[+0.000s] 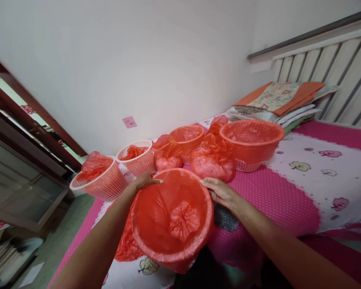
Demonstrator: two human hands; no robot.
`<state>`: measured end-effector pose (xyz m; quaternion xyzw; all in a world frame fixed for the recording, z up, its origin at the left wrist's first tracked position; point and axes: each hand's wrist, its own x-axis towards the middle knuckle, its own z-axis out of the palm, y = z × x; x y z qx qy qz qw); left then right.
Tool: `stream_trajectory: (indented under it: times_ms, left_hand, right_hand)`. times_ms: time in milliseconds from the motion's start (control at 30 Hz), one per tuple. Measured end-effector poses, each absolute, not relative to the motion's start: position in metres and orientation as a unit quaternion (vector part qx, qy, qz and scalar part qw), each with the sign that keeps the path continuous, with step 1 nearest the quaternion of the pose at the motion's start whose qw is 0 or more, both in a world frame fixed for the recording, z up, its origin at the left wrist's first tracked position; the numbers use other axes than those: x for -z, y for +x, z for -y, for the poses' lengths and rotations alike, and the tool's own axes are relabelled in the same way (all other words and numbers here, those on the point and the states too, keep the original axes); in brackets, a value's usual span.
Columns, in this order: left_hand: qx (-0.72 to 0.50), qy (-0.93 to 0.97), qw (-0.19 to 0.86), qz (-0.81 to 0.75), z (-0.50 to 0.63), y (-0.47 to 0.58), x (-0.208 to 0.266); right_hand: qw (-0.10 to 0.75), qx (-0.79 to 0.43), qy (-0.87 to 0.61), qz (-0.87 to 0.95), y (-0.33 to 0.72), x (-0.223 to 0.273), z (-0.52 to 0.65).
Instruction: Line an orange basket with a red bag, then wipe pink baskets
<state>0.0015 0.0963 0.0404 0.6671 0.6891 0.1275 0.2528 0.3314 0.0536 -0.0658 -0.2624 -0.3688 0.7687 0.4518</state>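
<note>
A round basket (174,257) lined with a red plastic bag tilts towards me in front of my body. The bag is folded over its rim and bunches up at the bottom. My left hand (146,181) grips the far left of the rim, its thumb lying along the edge. On the far right, my right hand (220,191) pinches the rim with the thumb on top. The fingers under the rim are partly hidden. Loose red plastic bags (128,241) lie beneath the basket's left side.
Behind stand two pale pink baskets (108,186) (144,162), an orange-lined basket (188,136) and a wide lined basket (252,138). Filled red bags (213,164) sit between them on the bed (276,196). Folded bedding (281,98) lies by the headboard.
</note>
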Motion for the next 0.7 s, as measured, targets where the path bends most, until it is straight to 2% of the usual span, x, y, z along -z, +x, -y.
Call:
stream_trajectory:
  times_ms: [267,433,533,700]
  left_hand:
    - [-0.189,0.643,0.373,-0.641,-0.089,0.002,-0.033]
    - [-0.231,0.586,0.436,-0.643,-0.079,-0.008,-0.029]
    - [-0.273,0.548,0.45,-0.651,-0.067,-0.011,-0.023]
    - [-0.345,0.502,0.422,-0.672,-0.04,-0.005,-0.011]
  right_hand:
    - [0.479,-0.752,-0.269,0.364,0.331,0.062,-0.055]
    - [0.522,-0.66,-0.392,0.372,0.341,0.068,-0.068]
    - [0.545,-0.619,-0.442,0.352,0.346,0.07,-0.074]
    - [0.518,-0.675,-0.387,0.356,0.344,0.067,-0.07]
